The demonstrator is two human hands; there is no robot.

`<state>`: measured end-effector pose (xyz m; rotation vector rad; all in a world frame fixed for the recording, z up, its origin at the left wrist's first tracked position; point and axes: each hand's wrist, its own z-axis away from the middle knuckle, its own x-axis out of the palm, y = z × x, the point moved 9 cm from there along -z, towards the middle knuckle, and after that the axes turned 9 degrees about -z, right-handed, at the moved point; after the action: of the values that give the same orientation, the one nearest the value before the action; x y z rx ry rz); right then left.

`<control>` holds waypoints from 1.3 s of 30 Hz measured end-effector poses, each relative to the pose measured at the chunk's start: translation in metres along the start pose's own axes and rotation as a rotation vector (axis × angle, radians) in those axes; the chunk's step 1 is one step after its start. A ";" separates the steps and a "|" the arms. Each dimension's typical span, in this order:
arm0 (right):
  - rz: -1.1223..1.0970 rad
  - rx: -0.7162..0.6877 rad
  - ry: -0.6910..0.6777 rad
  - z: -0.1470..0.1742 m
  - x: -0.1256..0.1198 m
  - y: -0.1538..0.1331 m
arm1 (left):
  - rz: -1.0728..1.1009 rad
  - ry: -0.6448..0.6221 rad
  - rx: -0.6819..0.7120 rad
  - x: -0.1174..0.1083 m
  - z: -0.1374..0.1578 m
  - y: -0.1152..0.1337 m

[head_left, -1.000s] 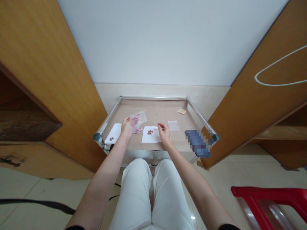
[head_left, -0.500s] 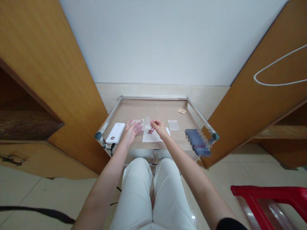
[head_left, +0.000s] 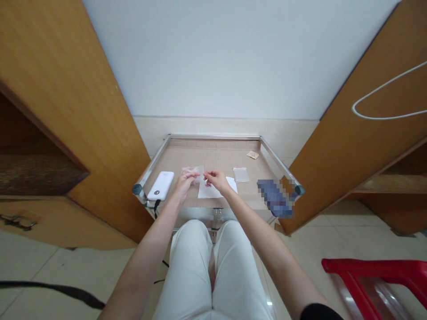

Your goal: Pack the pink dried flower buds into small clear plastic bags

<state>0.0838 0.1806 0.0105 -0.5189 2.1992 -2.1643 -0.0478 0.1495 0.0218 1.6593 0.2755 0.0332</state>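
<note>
My left hand (head_left: 185, 182) is closed on a clear plastic bag (head_left: 192, 169) with pinkish contents, its fingers lying over the near side. Close by on the right, my right hand (head_left: 216, 178) has its thumb and fingertips pinched together beside the bag's edge. What it pinches is too small to make out. A white sheet of paper (head_left: 216, 192) lies under the right hand, with small dark-pink pieces (head_left: 208, 184) on it, partly covered by the fingers.
The hands work over a metal-rimmed tray table (head_left: 213, 153). A white power bank (head_left: 160, 186) with a black cable sits left. On the right are a clear flat packet (head_left: 240, 174), a small tan card (head_left: 252, 154) and a pixelated blue object (head_left: 275, 195). Wooden cabinets flank both sides.
My right hand has shifted left toward the left hand. The translucent flap that stood up between the hands has dropped, and the left fingers now reach further right over the bag.
</note>
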 end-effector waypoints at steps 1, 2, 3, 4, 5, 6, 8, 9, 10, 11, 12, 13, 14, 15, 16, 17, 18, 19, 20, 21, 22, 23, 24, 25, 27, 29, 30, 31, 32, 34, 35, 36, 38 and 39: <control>0.004 -0.008 -0.016 0.000 0.002 -0.001 | -0.015 0.002 0.010 0.001 0.001 0.001; 0.008 -0.019 -0.030 0.000 0.003 -0.002 | -0.027 0.007 0.016 0.002 0.002 0.003; 0.014 -0.030 -0.042 0.001 0.004 -0.003 | -0.037 0.013 0.018 0.003 0.002 0.003; 0.022 -0.039 -0.053 0.001 0.005 -0.004 | -0.045 0.022 0.020 0.004 0.003 0.004; 0.033 -0.043 -0.061 0.002 0.006 -0.005 | -0.052 0.032 0.026 0.004 0.003 0.006; 0.047 -0.046 -0.068 0.002 0.007 -0.005 | -0.060 0.043 0.035 0.005 0.003 0.007; 0.080 -0.047 -0.067 0.002 0.008 -0.007 | -0.074 0.059 0.055 0.006 0.003 0.010; 0.096 -0.048 -0.062 0.002 0.008 -0.007 | -0.079 0.063 0.066 0.007 0.003 0.011; 0.110 -0.049 -0.058 0.002 0.008 -0.008 | -0.083 0.066 0.073 0.007 0.002 0.011; 0.120 -0.050 -0.054 0.002 0.008 -0.008 | -0.087 0.069 0.076 0.008 0.002 0.011; 0.127 -0.050 -0.055 0.002 0.008 -0.009 | -0.090 0.071 0.078 0.008 0.002 0.011; 0.133 -0.050 -0.058 0.003 0.008 -0.010 | -0.095 0.074 0.082 0.008 0.002 0.012; 0.140 -0.048 -0.061 0.003 0.009 -0.010 | -0.100 0.078 0.086 0.008 0.002 0.012; 0.147 -0.046 -0.059 0.003 0.008 -0.010 | -0.105 0.083 0.092 0.008 0.002 0.012; 0.154 -0.045 -0.057 0.004 0.008 -0.011 | -0.107 0.087 0.097 0.007 0.002 0.012; 0.161 -0.044 -0.056 0.004 0.008 -0.012 | -0.109 0.090 0.100 0.007 0.001 0.011; 0.167 -0.045 -0.057 0.005 0.008 -0.012 | -0.110 0.091 0.098 0.007 0.001 0.010; 0.173 -0.047 -0.061 0.006 0.008 -0.013 | -0.110 0.093 0.090 0.006 0.001 0.008; 0.179 -0.051 -0.069 0.006 0.008 -0.014 | -0.111 0.096 0.078 0.006 0.000 0.006; 0.189 -0.057 -0.080 0.007 0.009 -0.015 | -0.112 0.099 0.065 0.006 0.000 0.004; 0.200 -0.064 -0.089 0.007 0.010 -0.016 | -0.114 0.103 0.057 0.006 -0.001 0.002; 0.210 -0.070 -0.095 0.008 0.011 -0.016 | -0.116 0.109 0.055 0.006 -0.001 0.000; 0.219 -0.069 -0.099 0.008 0.011 -0.016 | -0.120 0.117 0.059 0.005 -0.002 0.000; 0.226 -0.064 -0.099 0.007 0.011 -0.016 | -0.125 0.125 0.065 0.005 -0.002 0.000; 0.236 -0.041 -0.091 0.007 0.010 -0.013 | -0.136 0.136 0.077 0.005 -0.002 0.000; 0.246 -0.031 -0.083 0.007 0.009 -0.011 | -0.140 0.139 0.076 0.005 -0.001 -0.001; 0.253 -0.035 -0.082 0.007 0.008 -0.011 | -0.141 0.136 0.073 0.005 -0.001 -0.001; 0.263 -0.044 -0.084 0.007 0.008 -0.011 | -0.141 0.132 0.069 0.005 -0.001 -0.001; 0.277 -0.054 -0.090 0.007 0.008 -0.011 | -0.143 0.127 0.065 0.006 0.000 -0.002; 0.313 -0.072 -0.104 0.008 0.008 -0.011 | -0.147 0.114 0.060 0.007 0.000 -0.002; 0.329 -0.077 -0.110 0.009 0.008 -0.011 | -0.149 0.107 0.063 0.008 0.000 -0.002; 0.343 -0.080 -0.114 0.009 0.008 -0.011 | -0.150 0.101 0.069 0.009 0.001 -0.001; 0.363 -0.079 -0.122 0.009 0.008 -0.012 | -0.148 0.095 0.088 0.010 0.001 0.002; 0.371 -0.079 -0.126 0.009 0.008 -0.012 | -0.145 0.095 0.101 0.010 0.002 0.004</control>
<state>0.0813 0.1702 0.0237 -0.2180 2.1191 -1.8137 -0.0370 0.1493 0.0240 1.7361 0.4758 -0.0118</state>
